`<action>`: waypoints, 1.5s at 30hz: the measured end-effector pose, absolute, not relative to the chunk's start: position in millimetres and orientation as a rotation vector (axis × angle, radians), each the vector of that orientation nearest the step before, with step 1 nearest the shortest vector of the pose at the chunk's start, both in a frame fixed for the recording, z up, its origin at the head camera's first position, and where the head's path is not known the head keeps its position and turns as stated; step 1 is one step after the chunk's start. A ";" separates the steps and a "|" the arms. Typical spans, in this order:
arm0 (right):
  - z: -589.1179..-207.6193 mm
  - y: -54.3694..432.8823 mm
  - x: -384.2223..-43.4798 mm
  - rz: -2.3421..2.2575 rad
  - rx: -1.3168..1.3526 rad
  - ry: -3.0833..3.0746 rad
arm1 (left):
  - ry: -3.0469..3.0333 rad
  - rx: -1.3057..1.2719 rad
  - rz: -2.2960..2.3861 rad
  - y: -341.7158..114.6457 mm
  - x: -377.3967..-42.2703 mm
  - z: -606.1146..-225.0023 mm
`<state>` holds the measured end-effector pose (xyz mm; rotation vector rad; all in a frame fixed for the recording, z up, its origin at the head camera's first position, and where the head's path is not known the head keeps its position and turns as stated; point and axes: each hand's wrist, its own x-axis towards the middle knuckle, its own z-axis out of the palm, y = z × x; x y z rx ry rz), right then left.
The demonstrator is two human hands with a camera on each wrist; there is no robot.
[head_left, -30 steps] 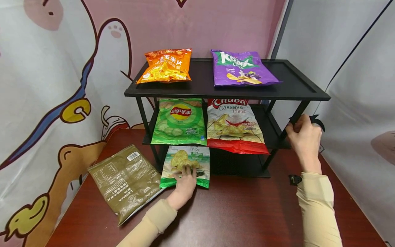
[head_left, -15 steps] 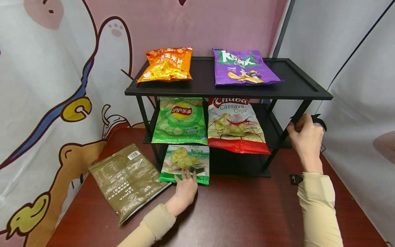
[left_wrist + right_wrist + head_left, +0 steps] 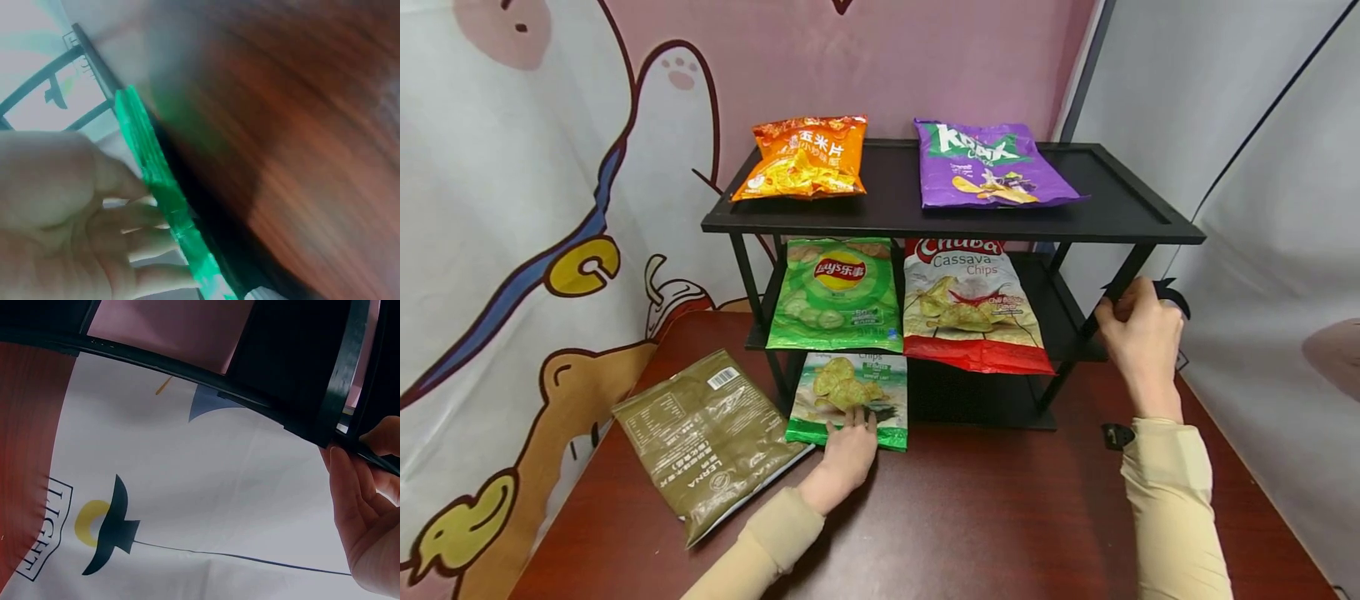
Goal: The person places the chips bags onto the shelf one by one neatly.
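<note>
My left hand (image 3: 848, 457) lies with extended fingers on the lower part of a white-and-green seaweed chips bag (image 3: 835, 385), which is on the bottom tier of a black three-tier rack (image 3: 887, 221). In the left wrist view, the fingers of the left hand (image 3: 69, 212) reach the bag's green bottom seam (image 3: 159, 181). At the rack's right side, my right hand (image 3: 1142, 346) grips the front post. The right wrist view has that hand (image 3: 369, 519) with thumb and fingers on either side of the black bar (image 3: 187, 375).
On the middle tier lie a green Lay's bag (image 3: 835, 308) and a Cassava Chips bag (image 3: 973, 308). An orange bag (image 3: 805, 162) and a purple bag (image 3: 988, 167) rest on the top tier. Left of the rack, a brown bag (image 3: 711, 442) lies on the table (image 3: 970, 508).
The left hand first drew back toward the seaweed bag's lower edge, then moved slightly forward onto it again. The bag sits a little farther in. The right hand keeps its grip.
</note>
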<state>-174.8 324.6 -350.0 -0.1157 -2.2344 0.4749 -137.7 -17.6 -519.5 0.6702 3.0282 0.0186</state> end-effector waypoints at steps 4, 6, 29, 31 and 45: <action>-348.6 325.6 -175.1 0.479 -0.119 -2.228 | 2.944 0.629 -0.085 -15.3 -135.3 -514.7; -348.4 326.0 -175.6 0.479 -0.113 -2.223 | 2.963 0.621 -0.142 -14.4 -134.5 -514.6; -353.6 325.9 -176.3 0.490 -0.113 -2.227 | 2.916 0.570 0.095 -25.3 -124.4 -502.8; -353.7 325.7 -176.2 0.489 -0.112 -2.226 | 2.929 0.536 0.110 -30.3 -122.0 -500.7; -353.7 324.7 -177.0 0.483 -0.100 -2.217 | 3.029 -0.084 0.254 -91.6 -113.8 -493.3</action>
